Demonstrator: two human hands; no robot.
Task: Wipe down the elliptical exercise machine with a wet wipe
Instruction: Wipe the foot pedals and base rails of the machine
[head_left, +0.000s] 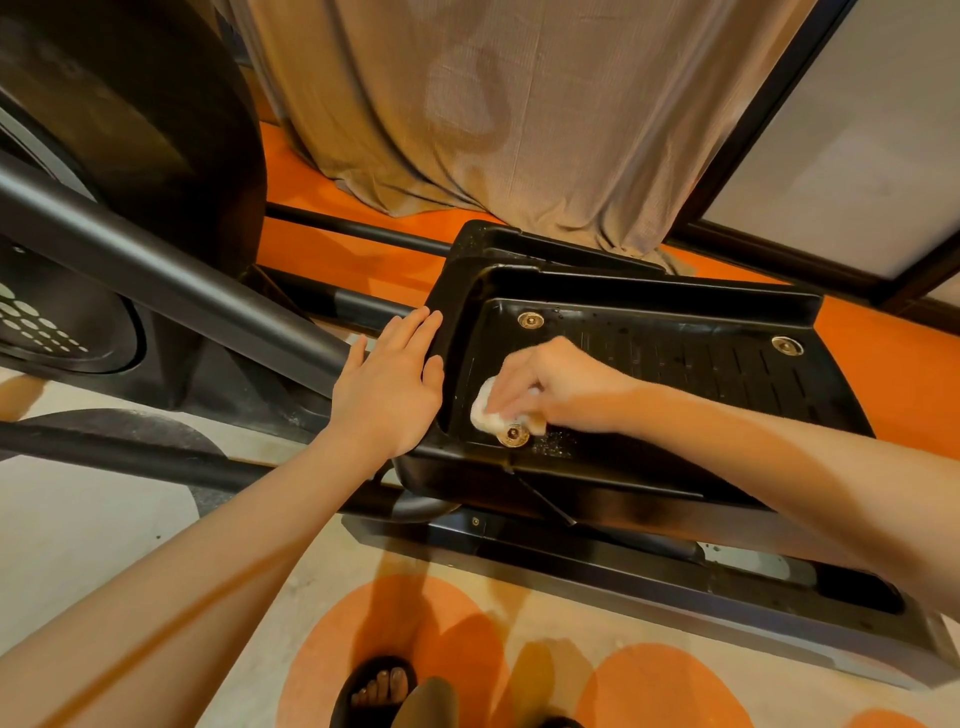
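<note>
Two hands on pedal (675, 364): left (387, 384) flat, right (550, 387) pinching wipe (485, 408).

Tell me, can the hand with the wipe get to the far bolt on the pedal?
Probably yes. The right hand with the wipe is already on the pedal, and nothing lies between it and the far bolt.

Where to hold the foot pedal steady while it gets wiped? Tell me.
Hold the foot pedal by its raised front wall, coming from the left. The left hand already lies flat there, clear of the tread where the right hand presses the wipe.
</note>
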